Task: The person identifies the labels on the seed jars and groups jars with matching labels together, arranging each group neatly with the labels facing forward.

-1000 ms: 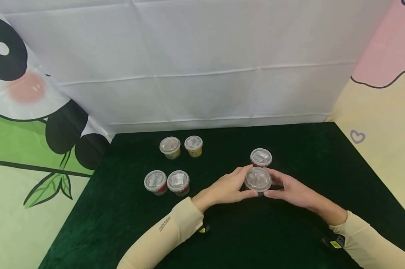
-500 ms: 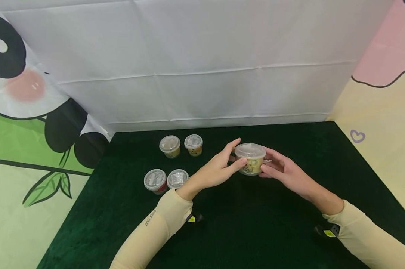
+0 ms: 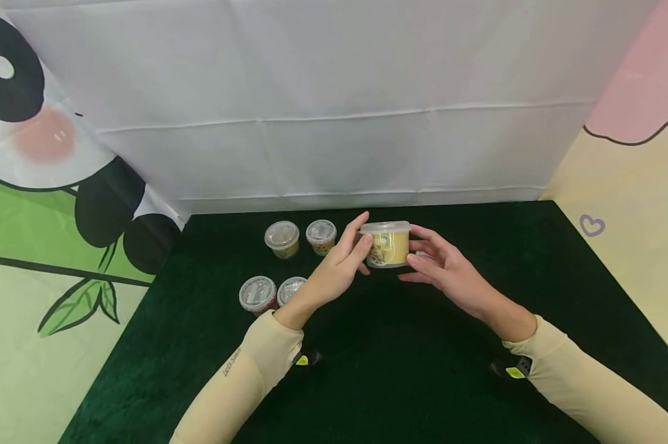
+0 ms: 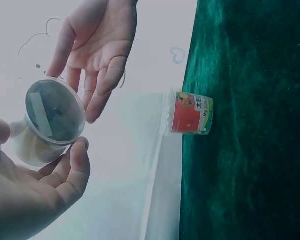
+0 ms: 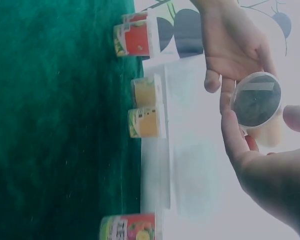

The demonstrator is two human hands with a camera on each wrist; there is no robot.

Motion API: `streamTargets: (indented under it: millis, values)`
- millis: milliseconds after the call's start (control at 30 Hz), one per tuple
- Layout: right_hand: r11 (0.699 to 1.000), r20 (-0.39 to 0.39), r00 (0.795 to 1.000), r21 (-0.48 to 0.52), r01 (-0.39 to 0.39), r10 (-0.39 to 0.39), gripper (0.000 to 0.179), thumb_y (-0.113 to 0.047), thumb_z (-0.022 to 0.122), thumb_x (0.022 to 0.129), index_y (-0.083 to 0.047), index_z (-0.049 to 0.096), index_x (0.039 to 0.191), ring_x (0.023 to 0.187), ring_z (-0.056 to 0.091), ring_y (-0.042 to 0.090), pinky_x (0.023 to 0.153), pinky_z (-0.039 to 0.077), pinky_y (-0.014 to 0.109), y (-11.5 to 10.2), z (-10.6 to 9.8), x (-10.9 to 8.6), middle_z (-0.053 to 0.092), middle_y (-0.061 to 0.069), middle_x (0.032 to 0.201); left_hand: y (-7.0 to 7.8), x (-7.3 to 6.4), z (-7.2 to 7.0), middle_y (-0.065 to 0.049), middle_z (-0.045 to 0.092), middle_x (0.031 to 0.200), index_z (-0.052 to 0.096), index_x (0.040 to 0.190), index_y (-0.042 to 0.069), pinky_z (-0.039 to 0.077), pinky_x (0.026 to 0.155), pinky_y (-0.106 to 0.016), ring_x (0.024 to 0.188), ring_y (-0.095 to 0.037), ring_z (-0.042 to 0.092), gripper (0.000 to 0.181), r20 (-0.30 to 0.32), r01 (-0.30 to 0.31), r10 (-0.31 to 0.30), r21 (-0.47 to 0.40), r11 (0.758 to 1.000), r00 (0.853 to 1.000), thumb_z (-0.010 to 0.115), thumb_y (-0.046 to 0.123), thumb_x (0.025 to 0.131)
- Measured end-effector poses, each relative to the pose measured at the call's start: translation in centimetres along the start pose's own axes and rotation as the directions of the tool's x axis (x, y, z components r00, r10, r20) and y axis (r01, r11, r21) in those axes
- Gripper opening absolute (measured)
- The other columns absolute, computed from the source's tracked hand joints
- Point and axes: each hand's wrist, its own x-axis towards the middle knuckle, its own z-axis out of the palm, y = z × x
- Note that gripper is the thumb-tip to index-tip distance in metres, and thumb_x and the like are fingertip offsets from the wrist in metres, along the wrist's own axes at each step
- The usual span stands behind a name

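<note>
A clear plastic food cup (image 3: 388, 248) with a yellow label and a transparent lid is raised between both hands, its lid turned upward at a slight tilt. My left hand (image 3: 334, 262) grips its left side, thumb in front and fingers behind. On the opposite side my right hand (image 3: 450, 271) holds it between thumb and fingers. The left wrist view shows the cup's base (image 4: 55, 110) facing the camera. A red-labelled cup (image 4: 192, 112) stands beyond the hands on the table; in the head view it is mostly hidden behind the right hand.
Two yellow-labelled cups, one of them (image 3: 282, 239) at the left, stand toward the table's back. Nearer are two red-labelled cups, including one (image 3: 257, 294) at far left; the left arm partly covers the other. Dark green cloth (image 3: 400, 370) covers the table, and a white curtain (image 3: 339, 154) hangs behind.
Both hands have lifted the yellow-labelled cup from in front of the red-labelled one and moved it up and left. It now tilts so its label faces the head camera.
</note>
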Motion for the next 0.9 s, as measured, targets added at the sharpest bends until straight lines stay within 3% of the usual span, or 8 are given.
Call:
streamTargets:
  millis: [200, 500, 767, 900]
  values:
    - [0.998, -0.004, 1.000, 0.061, -0.006, 0.006, 0.060, -0.017, 0.055, 0.106, -0.016, 0.023, 0.158, 0.128, 0.051, 0.043, 0.098, 0.053, 0.044, 0.1, 1.0, 0.8, 0.038, 0.020, 0.148, -0.2, -0.4, -0.6, -0.017, 0.046, 0.140, 0.013, 0.163, 0.021, 0.057, 0.083, -0.042, 0.108, -0.029, 0.057, 0.056, -0.028, 0.032, -0.033, -0.053, 0.998, 0.999, 0.029, 0.038, 0.112]
    - [0.998, 0.001, 1.000, 0.067, -0.017, 0.017, 0.062, -0.019, 0.056, 0.106, -0.014, 0.022, 0.158, 0.130, 0.048, 0.048, 0.098, 0.053, 0.045, 0.2, 1.6, 1.2, 0.039, 0.021, 0.146, -0.6, -0.7, -0.9, -0.014, 0.044, 0.142, 0.016, 0.162, 0.023, 0.057, 0.083, -0.042, 0.105, -0.028, 0.058, 0.056, -0.053, 0.071, -0.074, -0.062, 0.996, 0.996, 0.029, 0.042, 0.112]
    - [0.996, 0.038, 0.998, 0.083, -0.045, 0.042, 0.068, -0.022, 0.055, 0.107, -0.013, 0.015, 0.161, 0.127, 0.053, 0.034, 0.098, 0.053, 0.046, 0.4, 1.7, 1.4, 0.036, 0.021, 0.150, -0.7, -0.5, -0.5, -0.018, 0.043, 0.137, 0.015, 0.161, 0.019, 0.057, 0.081, -0.043, 0.104, -0.029, 0.057, 0.055, -0.029, 0.052, -0.054, -0.045, 0.998, 0.998, 0.032, 0.035, 0.112]
    - [0.996, 0.058, 0.997, 0.070, -0.057, 0.053, 0.068, -0.022, 0.055, 0.106, -0.013, 0.016, 0.162, 0.132, 0.050, 0.035, 0.098, 0.053, 0.047, 0.5, 1.8, 1.4, 0.035, 0.019, 0.152, -0.7, -0.4, -0.1, -0.016, 0.044, 0.139, 0.014, 0.161, 0.018, 0.056, 0.081, -0.040, 0.101, -0.026, 0.061, 0.061, 0.002, 0.064, -0.064, -0.013, 0.998, 0.998, 0.039, 0.041, 0.110]
